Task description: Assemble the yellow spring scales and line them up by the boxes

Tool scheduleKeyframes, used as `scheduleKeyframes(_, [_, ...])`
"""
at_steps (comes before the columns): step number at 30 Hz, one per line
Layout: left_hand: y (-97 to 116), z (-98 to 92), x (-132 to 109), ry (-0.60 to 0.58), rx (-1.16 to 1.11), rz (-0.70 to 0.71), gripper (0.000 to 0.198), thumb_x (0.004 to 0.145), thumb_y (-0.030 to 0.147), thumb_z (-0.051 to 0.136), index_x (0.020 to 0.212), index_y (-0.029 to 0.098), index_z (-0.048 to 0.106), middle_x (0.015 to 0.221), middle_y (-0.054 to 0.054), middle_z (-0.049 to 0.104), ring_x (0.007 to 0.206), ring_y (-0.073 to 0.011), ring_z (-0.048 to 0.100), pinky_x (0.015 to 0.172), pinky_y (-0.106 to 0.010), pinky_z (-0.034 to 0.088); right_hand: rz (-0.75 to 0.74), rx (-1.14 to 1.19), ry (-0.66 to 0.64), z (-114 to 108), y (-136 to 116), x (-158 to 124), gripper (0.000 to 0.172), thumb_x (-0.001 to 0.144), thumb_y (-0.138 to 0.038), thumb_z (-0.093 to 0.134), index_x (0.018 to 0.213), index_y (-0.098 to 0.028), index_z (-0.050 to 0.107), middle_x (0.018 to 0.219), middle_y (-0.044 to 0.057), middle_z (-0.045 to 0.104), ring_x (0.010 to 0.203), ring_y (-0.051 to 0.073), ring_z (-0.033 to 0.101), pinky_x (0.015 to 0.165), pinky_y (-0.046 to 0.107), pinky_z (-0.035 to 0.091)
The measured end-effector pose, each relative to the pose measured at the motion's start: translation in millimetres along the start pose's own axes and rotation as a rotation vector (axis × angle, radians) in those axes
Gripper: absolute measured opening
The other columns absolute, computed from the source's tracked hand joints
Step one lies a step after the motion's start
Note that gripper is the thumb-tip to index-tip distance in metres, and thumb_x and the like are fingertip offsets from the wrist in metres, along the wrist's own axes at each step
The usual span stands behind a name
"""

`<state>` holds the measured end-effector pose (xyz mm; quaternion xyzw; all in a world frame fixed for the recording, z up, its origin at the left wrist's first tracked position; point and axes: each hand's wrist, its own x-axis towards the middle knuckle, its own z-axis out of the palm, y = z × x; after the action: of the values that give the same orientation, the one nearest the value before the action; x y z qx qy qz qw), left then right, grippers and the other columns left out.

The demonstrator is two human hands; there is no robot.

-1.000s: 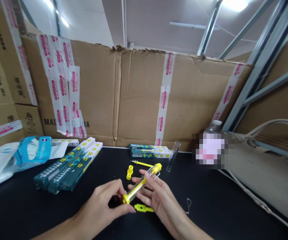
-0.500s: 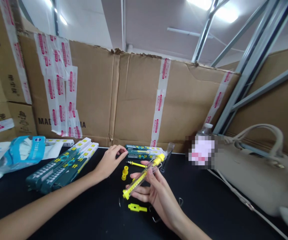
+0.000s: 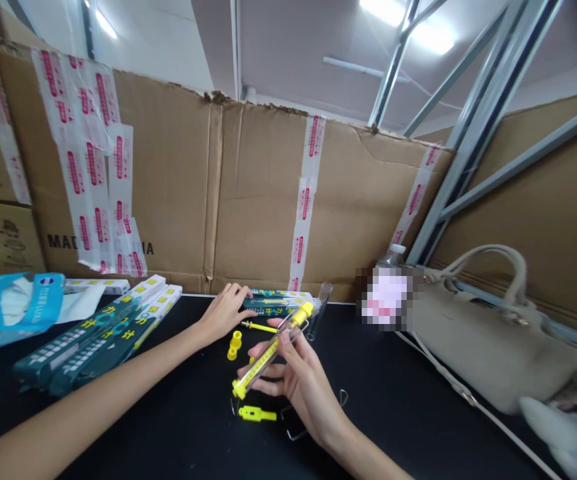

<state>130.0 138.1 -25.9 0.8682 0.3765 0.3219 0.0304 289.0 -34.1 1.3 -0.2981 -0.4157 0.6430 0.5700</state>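
The right hand (image 3: 298, 380) clamps a clear plastic tube with yellow ends (image 3: 268, 357) between thumb and fingers, tilted above the black table (image 3: 393, 413). A yellow plastic piece (image 3: 257, 414) and a bent wire (image 3: 341, 398) lie just below. The left hand (image 3: 225, 312), open and apart, rests just beside a teal box (image 3: 278, 298), past a yellow collar (image 3: 235, 345) and a yellow-tipped rod (image 3: 258, 327). Further left lie more teal boxes (image 3: 93, 340); right, a beige handbag (image 3: 488, 340); behind, a taped cardboard sheet (image 3: 248, 200).
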Motion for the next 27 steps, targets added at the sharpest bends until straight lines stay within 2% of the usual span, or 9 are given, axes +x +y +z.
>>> scheduleKeyframes(5, [-10.1, -15.2, -4.3, 0.046, -0.055, -0.039, 0.029, 0.095, 0.033, 0.061, 0.119, 0.015, 0.06, 0.117, -0.008, 0.065, 0.102, -0.0229, 0.065, 0.088, -0.044, 0.055, -0.009, 0.0, -0.013, 1.2, -2.1, -0.8, 0.044, 0.09, -0.051, 0.065, 0.119, -0.024, 0.045, 0.09, 0.004, 0.075, 0.082, 0.028, 0.078, 0.069, 0.035, 0.061])
scheduleKeyframes(8, [-17.4, -38.5, -9.3, 0.142, -0.073, -0.104, 0.029, 0.096, 0.026, 0.056, 0.124, 0.017, 0.056, 0.122, -0.01, 0.064, 0.11, -0.0244, 0.063, 0.096, -0.045, 0.051, -0.055, 0.003, -0.017, 1.3, -6.3, -3.0, 0.042, 0.092, -0.05, 0.064, 0.119, -0.025, 0.045, 0.092, 0.005, 0.076, 0.084, 0.028, 0.078, 0.072, 0.037, 0.062])
scheduleKeyframes(11, [-20.2, -68.4, -28.2, 0.206, -0.069, -0.168, 0.031, 0.096, 0.025, 0.048, 0.126, 0.021, 0.055, 0.126, -0.01, 0.062, 0.118, -0.0268, 0.059, 0.102, -0.047, 0.047, -0.12, -0.015, -0.022, 0.6, -12.2, -5.3, 0.043, 0.092, -0.049, 0.064, 0.122, -0.025, 0.043, 0.092, 0.006, 0.076, 0.085, 0.028, 0.078, 0.072, 0.038, 0.062])
scheduleKeyframes(14, [-15.0, -96.0, -63.7, 0.179, -0.069, -0.178, 0.03, 0.096, 0.03, 0.044, 0.123, 0.023, 0.057, 0.121, -0.008, 0.064, 0.114, -0.0266, 0.061, 0.1, -0.046, 0.048, -0.217, -0.032, -0.014, -1.0, -19.7, -6.7, 0.052, 0.092, -0.047, 0.065, 0.132, -0.027, 0.038, 0.091, 0.006, 0.077, 0.084, 0.028, 0.078, 0.072, 0.038, 0.063])
scheduleKeyframes(16, [-9.4, -110.1, -92.2, 0.166, -0.061, -0.171, 0.029, 0.095, 0.032, 0.046, 0.121, 0.025, 0.057, 0.124, -0.007, 0.062, 0.119, -0.0272, 0.058, 0.103, -0.046, 0.045, -0.3, -0.035, 0.004, -2.8, -25.3, -7.2, 0.055, 0.092, -0.045, 0.064, 0.136, -0.029, 0.035, 0.092, 0.007, 0.077, 0.083, 0.027, 0.078, 0.072, 0.038, 0.064])
scheduleKeyframes(20, [-7.2, -127.6, -139.5, 0.119, 0.054, -0.144, 0.028, 0.098, 0.03, 0.042, 0.123, 0.028, 0.054, 0.126, -0.005, 0.059, 0.123, -0.0265, 0.054, 0.109, -0.043, 0.039, -0.453, -0.053, 0.102, -7.7, -36.9, -7.5, 0.043, 0.093, -0.044, 0.064, 0.128, -0.028, 0.045, 0.09, 0.007, 0.077, 0.08, 0.027, 0.078, 0.064, 0.033, 0.064])
scheduleKeyframes(23, [-15.4, -133.9, -153.8, 0.089, 0.117, -0.173, 0.028, 0.097, 0.033, 0.044, 0.123, 0.029, 0.054, 0.126, -0.005, 0.061, 0.121, -0.0288, 0.056, 0.108, -0.044, 0.039, -0.522, -0.08, 0.212, -11.4, -44.2, -5.9, 0.033, 0.091, -0.045, 0.066, 0.115, -0.026, 0.053, 0.088, 0.006, 0.078, 0.077, 0.027, 0.078, 0.062, 0.033, 0.064])
scheduleKeyframes(27, [-22.2, -138.0, -153.8, 0.053, 0.112, -0.284, 0.038, 0.094, 0.048, 0.045, 0.125, 0.03, 0.057, 0.125, -0.006, 0.066, 0.119, -0.0333, 0.058, 0.105, -0.049, 0.043, -0.556, -0.087, 0.289, -15.7, -49.5, -1.7, 0.033, 0.089, -0.046, 0.068, 0.111, -0.027, 0.055, 0.087, 0.005, 0.078, 0.076, 0.027, 0.078, 0.062, 0.036, 0.064])
